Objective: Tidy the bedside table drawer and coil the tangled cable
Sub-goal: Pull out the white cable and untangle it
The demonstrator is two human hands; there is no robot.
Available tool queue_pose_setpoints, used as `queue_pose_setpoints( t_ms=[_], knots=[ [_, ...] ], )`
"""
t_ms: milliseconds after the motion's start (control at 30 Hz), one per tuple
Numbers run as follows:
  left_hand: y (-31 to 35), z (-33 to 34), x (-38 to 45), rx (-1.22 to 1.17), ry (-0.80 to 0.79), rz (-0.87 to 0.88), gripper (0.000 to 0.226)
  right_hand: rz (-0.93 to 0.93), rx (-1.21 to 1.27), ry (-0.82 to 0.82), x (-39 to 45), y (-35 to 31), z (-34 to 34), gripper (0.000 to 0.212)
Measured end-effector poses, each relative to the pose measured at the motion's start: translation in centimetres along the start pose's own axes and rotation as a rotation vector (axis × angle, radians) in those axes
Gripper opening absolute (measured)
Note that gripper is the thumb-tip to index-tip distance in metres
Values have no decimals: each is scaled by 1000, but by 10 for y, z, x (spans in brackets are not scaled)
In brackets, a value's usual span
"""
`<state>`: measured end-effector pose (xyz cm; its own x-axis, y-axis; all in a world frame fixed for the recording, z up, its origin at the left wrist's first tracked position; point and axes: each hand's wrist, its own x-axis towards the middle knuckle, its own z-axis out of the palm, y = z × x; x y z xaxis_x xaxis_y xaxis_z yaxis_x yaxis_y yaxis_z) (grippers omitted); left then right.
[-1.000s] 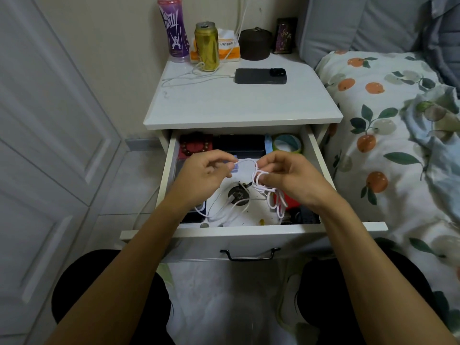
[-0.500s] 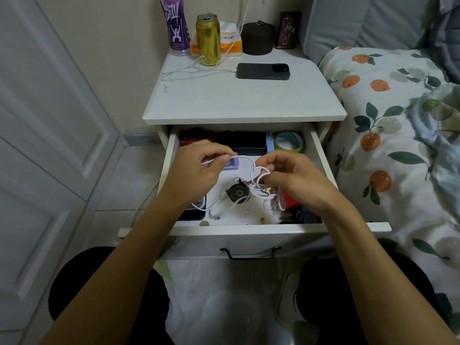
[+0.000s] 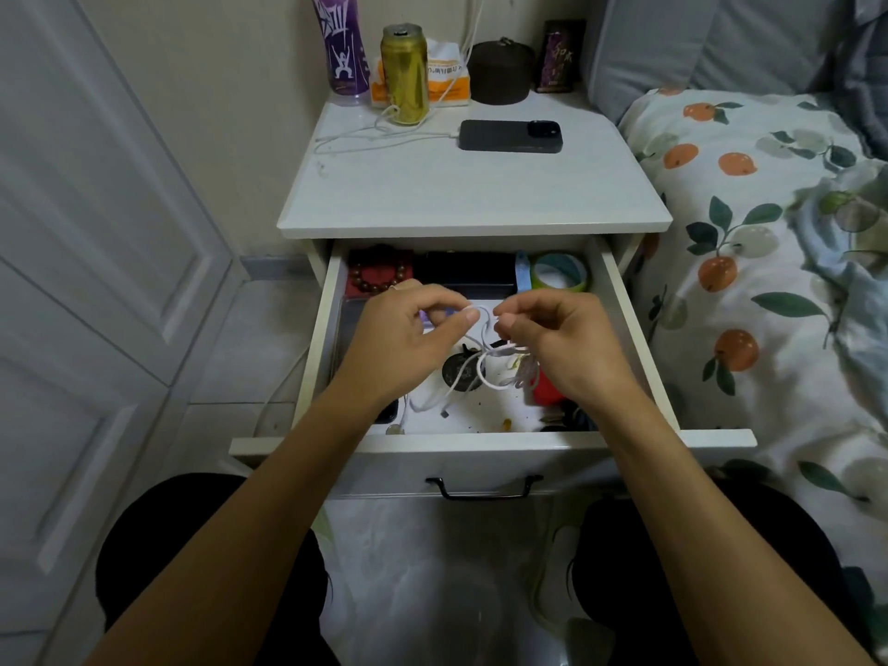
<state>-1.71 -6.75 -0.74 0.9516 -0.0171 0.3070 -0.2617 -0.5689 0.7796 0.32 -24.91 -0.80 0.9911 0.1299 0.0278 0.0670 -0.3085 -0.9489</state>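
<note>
The white bedside table's drawer (image 3: 624,329) is pulled open below me. Over its middle I hold a tangled white cable (image 3: 485,372). My left hand (image 3: 408,338) pinches one strand near its top loop. My right hand (image 3: 562,343) pinches the cable just to the right of that, with loose loops hanging under its palm. The cable's lower part trails down to the drawer floor beside a round black disc (image 3: 456,372). A red item (image 3: 548,391) lies partly hidden under my right hand.
The drawer also holds a bead bracelet (image 3: 377,276), a black box (image 3: 463,271), a green tape roll (image 3: 560,274) and small bits near the front. On the tabletop (image 3: 471,194) lie a charging phone (image 3: 510,136), a gold can (image 3: 405,74) and a purple cup (image 3: 340,45). The bed (image 3: 769,233) is at the right.
Both hands have risen slightly toward the drawer's back and the right hand's fingers have shifted along the cable. The hanging loops have drawn up closer under the right palm.
</note>
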Motion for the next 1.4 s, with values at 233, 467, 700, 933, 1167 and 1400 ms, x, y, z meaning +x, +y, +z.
queue_pose_setpoints(
  t_ms=[233, 467, 700, 933, 1167, 1400],
  knots=[
    [1, 0, 1, -205, -193, -177, 10, -5, 51, 96, -3, 0, 9, 13],
    [-5, 4, 0, -147, -221, -264, 7, -35, 101, 31, -6, -1, 13, 18],
    [-3, -2, 5, -509, -360, -452, 16, -18, 196, -68, -5, -4, 11, 18],
    [-10, -6, 8, -459, -467, -399, 17, 10, 144, -93, -7, -4, 9, 20],
    [-15, -14, 8, -99, -476, 6, 18, 7, 146, -128, -6, -5, 7, 21],
    [-13, -13, 8, -145, -447, -120, 19, 63, -26, -224, -7, -3, 14, 24]
  ],
)
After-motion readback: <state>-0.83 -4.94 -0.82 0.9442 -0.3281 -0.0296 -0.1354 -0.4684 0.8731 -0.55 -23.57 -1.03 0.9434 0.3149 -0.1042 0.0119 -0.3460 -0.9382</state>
